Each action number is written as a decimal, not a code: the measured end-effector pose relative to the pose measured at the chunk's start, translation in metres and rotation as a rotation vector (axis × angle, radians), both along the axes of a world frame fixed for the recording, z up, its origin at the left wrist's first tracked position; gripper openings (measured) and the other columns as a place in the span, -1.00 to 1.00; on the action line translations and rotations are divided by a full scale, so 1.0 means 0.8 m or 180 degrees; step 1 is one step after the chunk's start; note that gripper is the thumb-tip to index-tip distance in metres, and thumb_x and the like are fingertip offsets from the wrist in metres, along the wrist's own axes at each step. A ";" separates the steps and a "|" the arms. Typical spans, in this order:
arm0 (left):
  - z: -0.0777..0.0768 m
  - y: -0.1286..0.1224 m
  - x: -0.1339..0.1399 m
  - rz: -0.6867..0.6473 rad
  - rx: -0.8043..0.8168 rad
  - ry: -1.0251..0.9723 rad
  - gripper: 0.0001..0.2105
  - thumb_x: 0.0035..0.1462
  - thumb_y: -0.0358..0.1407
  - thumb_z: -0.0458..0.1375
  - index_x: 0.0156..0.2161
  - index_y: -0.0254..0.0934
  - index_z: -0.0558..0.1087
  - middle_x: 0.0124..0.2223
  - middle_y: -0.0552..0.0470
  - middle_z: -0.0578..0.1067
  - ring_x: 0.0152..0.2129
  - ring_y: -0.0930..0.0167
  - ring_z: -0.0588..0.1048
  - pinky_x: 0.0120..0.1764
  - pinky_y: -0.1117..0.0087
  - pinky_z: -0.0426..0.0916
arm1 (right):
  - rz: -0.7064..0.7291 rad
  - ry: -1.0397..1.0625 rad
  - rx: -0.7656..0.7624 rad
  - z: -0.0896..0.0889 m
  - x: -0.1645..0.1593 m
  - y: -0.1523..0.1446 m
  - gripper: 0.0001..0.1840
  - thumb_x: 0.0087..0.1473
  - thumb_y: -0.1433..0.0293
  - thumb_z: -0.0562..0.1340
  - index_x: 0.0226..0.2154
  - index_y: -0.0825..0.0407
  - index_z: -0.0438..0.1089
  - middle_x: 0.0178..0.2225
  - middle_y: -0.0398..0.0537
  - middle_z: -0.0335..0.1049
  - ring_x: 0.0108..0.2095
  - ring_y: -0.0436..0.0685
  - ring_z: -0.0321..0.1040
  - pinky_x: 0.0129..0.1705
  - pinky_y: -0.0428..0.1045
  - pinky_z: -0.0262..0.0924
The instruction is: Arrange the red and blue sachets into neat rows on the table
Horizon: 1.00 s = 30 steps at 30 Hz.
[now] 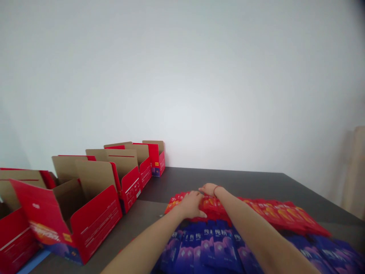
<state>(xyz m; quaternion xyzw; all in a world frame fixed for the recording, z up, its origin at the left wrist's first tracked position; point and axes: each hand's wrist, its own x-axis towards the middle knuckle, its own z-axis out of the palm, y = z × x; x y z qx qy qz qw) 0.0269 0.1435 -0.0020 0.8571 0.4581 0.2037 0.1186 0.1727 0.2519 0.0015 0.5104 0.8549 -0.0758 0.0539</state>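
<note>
A row of overlapping red pouches [270, 213] with orange pictures lies across the table. My left hand [191, 205] rests on the left part of this row, thumb apart from the curved fingers. Just beyond it, at the far edge of the row, my right hand [210, 189] reaches leftward with its fingers stretched out. The two hands almost meet, and some red pouches show between and below them. Neither hand visibly lifts a pouch. Nearer to me, under my forearms, purple-blue pouches [219, 247] lie fanned over each other; my right forearm hides part of both rows.
Several open red cartons [97, 224] with brown insides and raised flaps line the left side, running toward the wall. A small red carton [158, 160] stands at their far end. The dark table [228, 179] meets a white wall [199, 95]. A pale upright object [355, 171] is at right.
</note>
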 end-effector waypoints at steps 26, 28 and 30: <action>0.014 -0.047 -0.044 0.0253 0.0006 -0.0007 -0.64 0.06 -0.27 0.18 0.01 -0.18 0.44 0.07 -0.05 0.49 0.00 0.25 0.43 0.07 0.29 0.26 | -0.0383 0.0398 0.0224 -0.017 0.007 -0.038 -0.61 0.23 0.18 0.17 0.02 0.06 0.33 0.05 0.06 0.33 0.01 0.23 0.32 0.03 0.26 0.23; 0.027 -0.082 -0.077 0.0369 -0.0051 0.0004 -0.70 0.09 -0.29 0.12 -0.04 -0.17 0.47 0.02 -0.03 0.53 -0.04 0.25 0.46 0.03 0.29 0.28 | -0.0332 0.0505 0.0390 -0.006 0.011 -0.052 -0.60 0.24 0.18 0.15 0.03 0.06 0.33 0.08 0.07 0.31 0.04 0.25 0.30 0.06 0.28 0.19; 0.031 -0.128 -0.116 0.0711 -0.0134 0.0166 -0.63 0.10 -0.26 0.11 0.04 -0.16 0.44 0.05 -0.05 0.52 -0.01 0.22 0.45 0.05 0.27 0.26 | -0.0188 0.0655 0.0534 0.006 0.012 -0.074 -0.60 0.26 0.21 0.13 0.04 0.08 0.33 0.11 0.12 0.29 0.09 0.27 0.26 0.10 0.28 0.14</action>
